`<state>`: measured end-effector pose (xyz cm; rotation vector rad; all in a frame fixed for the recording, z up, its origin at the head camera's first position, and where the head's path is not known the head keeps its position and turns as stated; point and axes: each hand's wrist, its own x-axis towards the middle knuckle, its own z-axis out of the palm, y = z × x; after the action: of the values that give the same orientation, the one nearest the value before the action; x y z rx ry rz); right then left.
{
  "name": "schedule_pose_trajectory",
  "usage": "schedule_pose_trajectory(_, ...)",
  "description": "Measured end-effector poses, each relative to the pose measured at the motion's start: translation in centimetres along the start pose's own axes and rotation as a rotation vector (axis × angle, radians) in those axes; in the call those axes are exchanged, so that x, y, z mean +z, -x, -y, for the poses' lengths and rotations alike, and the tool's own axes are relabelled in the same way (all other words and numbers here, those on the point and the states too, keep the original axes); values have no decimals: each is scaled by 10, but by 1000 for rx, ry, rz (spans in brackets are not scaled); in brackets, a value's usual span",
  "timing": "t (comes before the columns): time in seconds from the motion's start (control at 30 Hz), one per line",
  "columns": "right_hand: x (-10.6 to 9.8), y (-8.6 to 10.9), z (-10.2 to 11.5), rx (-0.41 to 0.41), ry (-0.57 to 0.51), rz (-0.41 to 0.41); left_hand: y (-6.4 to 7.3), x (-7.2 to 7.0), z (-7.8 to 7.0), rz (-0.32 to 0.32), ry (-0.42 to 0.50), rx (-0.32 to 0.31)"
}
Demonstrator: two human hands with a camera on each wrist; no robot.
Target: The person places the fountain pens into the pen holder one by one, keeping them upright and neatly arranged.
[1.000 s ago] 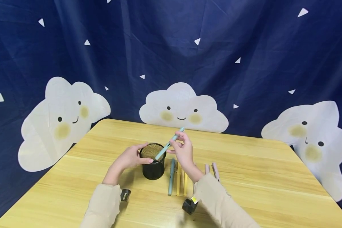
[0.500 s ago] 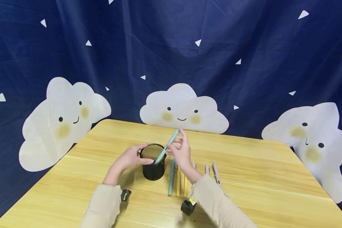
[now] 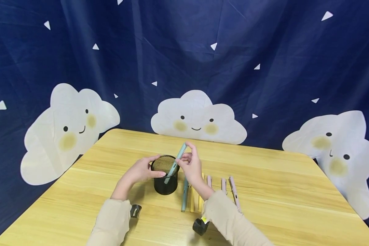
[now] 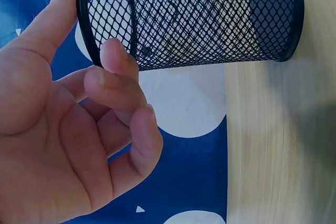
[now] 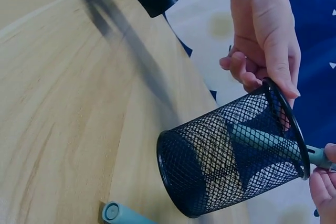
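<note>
A black mesh pen holder [image 3: 166, 186] stands upright on the wooden table. My left hand [image 3: 142, 169] grips its rim from the left, thumb at the front and fingers over the far side; the left wrist view shows the other fingers curled loosely beside the mesh [image 4: 189, 19]. My right hand [image 3: 192, 165] pinches a light teal pen [image 3: 179, 155] near its upper part, with the index finger up at its top end. The pen leans to the right, its lower part inside the holder, visible through the mesh in the right wrist view as a teal barrel [image 5: 262, 139].
Right of the holder, several pens lie in a row on the table [image 3: 264, 191]: a teal pen [image 3: 184, 196], yellow pens [image 3: 192, 200] partly behind my right forearm, and pale lilac pens [image 3: 233, 189]. A blue curtain with clouds [image 3: 198, 118] hangs behind the table.
My right hand has moved left and lowered the light teal pen into the pen holder, the pen tilting steeper. The index finger has shifted to its top end. My left hand stays on the rim.
</note>
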<state>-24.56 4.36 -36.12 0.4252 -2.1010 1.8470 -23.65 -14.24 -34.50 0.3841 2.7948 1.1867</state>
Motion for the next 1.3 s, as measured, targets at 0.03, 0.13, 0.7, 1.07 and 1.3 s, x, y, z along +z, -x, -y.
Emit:
schedule_pose_trajectory(0.03, 0, 0, -1, -1, 0, 1, 0, 0, 0, 1, 2, -1)
schedule_pose_trajectory(0.13, 1, 0, -3, 1, 18, 3, 0, 0, 0, 1, 8, 7)
schedule_pose_trajectory(0.7, 4, 3, 0, -16, 103, -7, 1, 0, 0, 2, 10, 18)
schedule_pose_trajectory(1.07, 7, 5, -4, -86, 145, -29, 0, 1, 0, 2, -1, 1)
schedule_pose_trajectory(1.3, 8, 5, -4, -111, 121, -28, 0, 1, 0, -3, 6, 8)
